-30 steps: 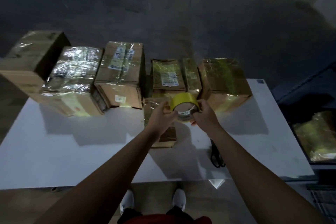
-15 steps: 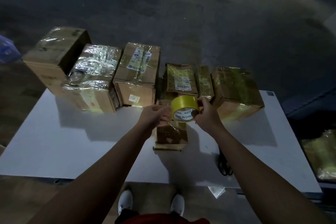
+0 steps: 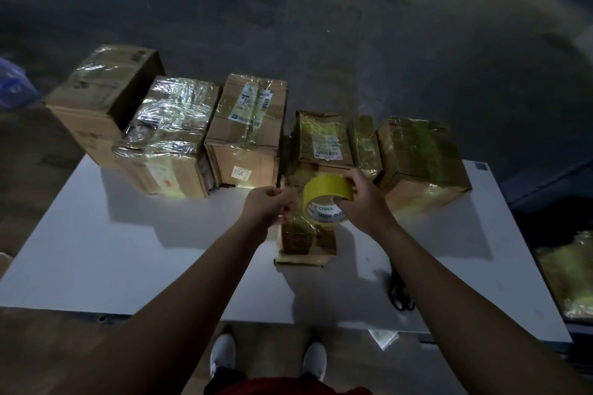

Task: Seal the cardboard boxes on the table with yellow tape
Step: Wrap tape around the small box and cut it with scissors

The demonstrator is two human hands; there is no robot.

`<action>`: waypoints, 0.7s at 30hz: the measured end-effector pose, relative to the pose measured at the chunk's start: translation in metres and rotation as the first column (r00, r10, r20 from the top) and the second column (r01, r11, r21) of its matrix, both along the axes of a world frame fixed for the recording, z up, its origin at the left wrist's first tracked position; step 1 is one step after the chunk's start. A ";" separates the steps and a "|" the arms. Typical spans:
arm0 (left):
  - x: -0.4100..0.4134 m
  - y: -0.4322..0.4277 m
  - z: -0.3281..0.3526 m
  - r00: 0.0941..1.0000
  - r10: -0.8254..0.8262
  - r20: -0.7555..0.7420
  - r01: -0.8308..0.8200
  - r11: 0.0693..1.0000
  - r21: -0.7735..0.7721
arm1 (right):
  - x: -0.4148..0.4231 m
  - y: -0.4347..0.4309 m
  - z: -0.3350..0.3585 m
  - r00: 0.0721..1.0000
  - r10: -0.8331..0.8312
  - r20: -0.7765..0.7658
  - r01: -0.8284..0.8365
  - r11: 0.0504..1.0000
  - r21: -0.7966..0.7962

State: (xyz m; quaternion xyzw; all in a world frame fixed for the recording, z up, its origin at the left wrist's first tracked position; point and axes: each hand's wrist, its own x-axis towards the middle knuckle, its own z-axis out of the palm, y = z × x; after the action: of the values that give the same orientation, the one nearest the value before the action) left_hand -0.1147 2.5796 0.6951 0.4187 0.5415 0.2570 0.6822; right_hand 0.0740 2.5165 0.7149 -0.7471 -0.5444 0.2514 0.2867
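A person stands at a white worktop (image 3: pixel 128 250) and holds a yellow tape roll (image 3: pixel 325 194) in the air above a small cardboard box (image 3: pixel 305 242) that lies near the middle of the worktop, closer to the person than the other boxes. The right hand (image 3: pixel 364 204) grips the roll from its right side, thumb over the yellow outer band and the fingers curled round into the printed core. The left hand (image 3: pixel 266 205) is just left of the roll with its fingers bunched into a pinch at the roll's loose end; the strip itself is too faint in the dim light to trace. The small box is wrapped in glossy yellowish tape on top. Along the far edge stands a row of cardboard boxes: a large plain box (image 3: pixel 96 96) at the far left overhanging the worktop, a box under crinkled clear film (image 3: pixel 170 125) touching it, a labelled box (image 3: pixel 247 125), then a yellow-taped box with a label (image 3: pixel 324 138), a narrow box (image 3: pixel 364 141) and a taped box (image 3: pixel 420 154) at the right end. Black-handled scissors (image 3: pixel 399 297) lie on the worktop near its front edge, partly hidden by the right forearm. White shoes (image 3: pixel 223 353) show on the floor below.
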 end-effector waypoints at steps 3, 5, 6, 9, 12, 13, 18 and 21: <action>-0.003 0.003 -0.001 0.997 0.016 -0.076 -0.015 1.000 0.015 | -0.002 0.002 0.006 0.996 0.077 -0.044 -0.077 0.997 0.011; -0.006 0.003 -0.002 0.994 0.026 -0.105 -0.025 1.000 0.015 | -0.003 0.004 0.009 0.991 0.127 -0.031 -0.127 0.992 0.013; -0.007 0.003 -0.003 0.993 0.036 -0.114 -0.036 0.999 0.005 | -0.004 0.005 0.010 0.989 0.150 -0.015 -0.149 0.989 0.009; -0.009 0.000 -0.005 0.989 0.053 -0.139 -0.056 0.998 -0.019 | -0.009 0.010 0.011 0.975 0.216 0.056 -0.217 0.976 0.014; -0.016 0.003 -0.008 0.982 0.083 -0.170 -0.088 0.996 -0.018 | -0.007 0.014 0.014 0.952 0.261 0.162 -0.267 0.963 0.017; -0.019 0.005 -0.009 0.980 0.091 -0.179 -0.095 0.995 -0.012 | -0.005 0.014 0.016 0.942 0.267 0.201 -0.273 0.962 -0.001; -0.020 0.012 -0.019 0.972 0.091 -0.215 -0.087 0.996 0.028 | -0.006 0.021 0.020 0.879 0.317 0.357 -0.319 0.946 -0.054; -0.019 0.009 -0.029 0.975 0.100 -0.199 -0.103 0.995 -0.006 | -0.011 0.022 0.020 0.825 0.362 0.434 -0.355 0.930 -0.101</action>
State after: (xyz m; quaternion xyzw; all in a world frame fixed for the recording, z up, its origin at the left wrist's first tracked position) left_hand -0.1333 2.5884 0.6661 0.4083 0.6296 0.2442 0.6142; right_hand 0.0634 2.5388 0.7345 -0.6713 -0.7238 0.1270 0.0963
